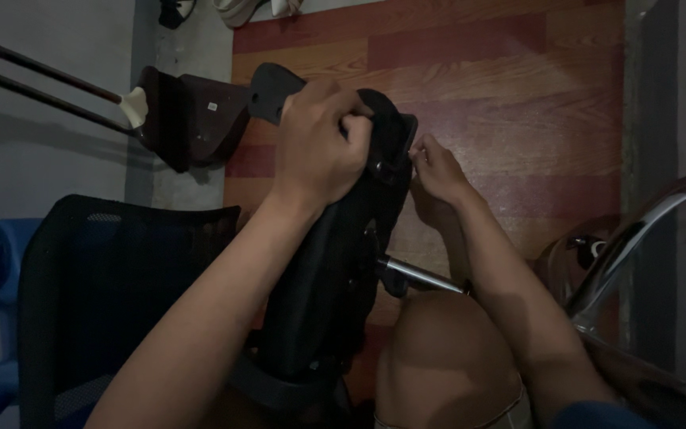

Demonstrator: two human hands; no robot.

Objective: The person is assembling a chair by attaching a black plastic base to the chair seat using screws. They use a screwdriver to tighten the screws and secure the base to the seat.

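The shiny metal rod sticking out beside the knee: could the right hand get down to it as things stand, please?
Probably yes: the right hand is busy at the black chair part's edge, but the metal rod lies exposed just below its forearm, nothing covering it.

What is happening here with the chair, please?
A person is working on a black chair part that stands upright over their knee. The left hand grips its top, while the right hand pinches something small at its edge. A mesh chair back lies to the left, on a wooden floor.
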